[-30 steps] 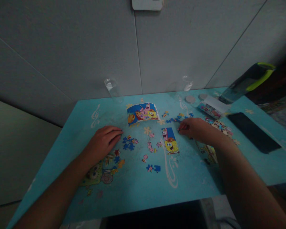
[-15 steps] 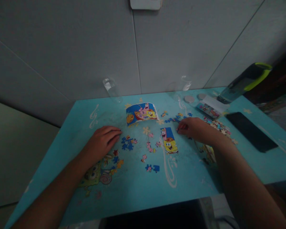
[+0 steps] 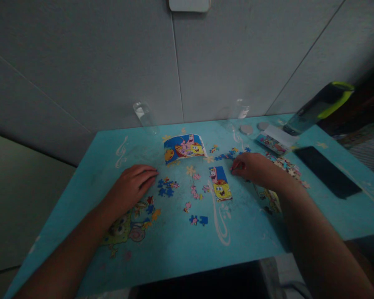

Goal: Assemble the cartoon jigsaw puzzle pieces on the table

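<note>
My left hand [image 3: 136, 182] rests at the left of the table, its fingers pressed together with a small dark bit at the tips that I cannot make out. Just right of it lie loose blue puzzle pieces [image 3: 166, 187]. My right hand [image 3: 251, 168] pinches a small dark puzzle piece [image 3: 232, 169] between thumb and fingers, mostly hidden. Left of that hand is a joined puzzle section [image 3: 220, 184] with a yellow face and a pink figure. Pink puzzle pieces [image 3: 194, 192] lie between the hands. A curved picture sheet [image 3: 184, 148] shows the same figures behind them.
Two clear containers [image 3: 145, 118] [image 3: 239, 116] stand by the wall. At the right are a round lid [image 3: 246, 129], a small box [image 3: 272, 143], a heap of puzzle pieces [image 3: 288, 167], a dark phone [image 3: 327, 171] and a tilted bottle [image 3: 314, 108]. Blue pieces [image 3: 199, 220] lie near the front.
The whole view shifts very slightly. Both hands keep nearly the same place and grip, and the puzzle pieces on the table stay where they were.
</note>
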Demonstrator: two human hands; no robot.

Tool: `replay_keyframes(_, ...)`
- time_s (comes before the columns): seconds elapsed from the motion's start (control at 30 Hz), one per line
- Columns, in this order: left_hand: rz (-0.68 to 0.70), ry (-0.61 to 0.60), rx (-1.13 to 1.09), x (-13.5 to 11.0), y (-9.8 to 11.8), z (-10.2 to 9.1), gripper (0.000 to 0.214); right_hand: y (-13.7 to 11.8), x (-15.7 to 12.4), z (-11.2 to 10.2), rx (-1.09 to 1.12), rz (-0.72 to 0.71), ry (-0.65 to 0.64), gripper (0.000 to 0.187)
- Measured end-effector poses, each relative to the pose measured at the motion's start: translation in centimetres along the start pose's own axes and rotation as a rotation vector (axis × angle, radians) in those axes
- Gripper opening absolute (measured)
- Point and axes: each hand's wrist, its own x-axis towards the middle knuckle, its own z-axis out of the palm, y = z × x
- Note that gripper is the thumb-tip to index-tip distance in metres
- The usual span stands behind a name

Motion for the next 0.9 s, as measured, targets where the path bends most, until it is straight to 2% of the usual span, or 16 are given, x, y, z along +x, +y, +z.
replay_keyframes(0.63,-0.034,-0.008,-0.026,0.2,0.37,-0.15,0.03,0.05,0.32,0.16,0.039,-0.037,0.04,0.01)
replay_keyframes(0.9,-0.036,-0.001,-0.019,0.11,0.4,-0.04,0.029,0.0,0.66,0.3,0.037,-0.033,0.015,0.011)
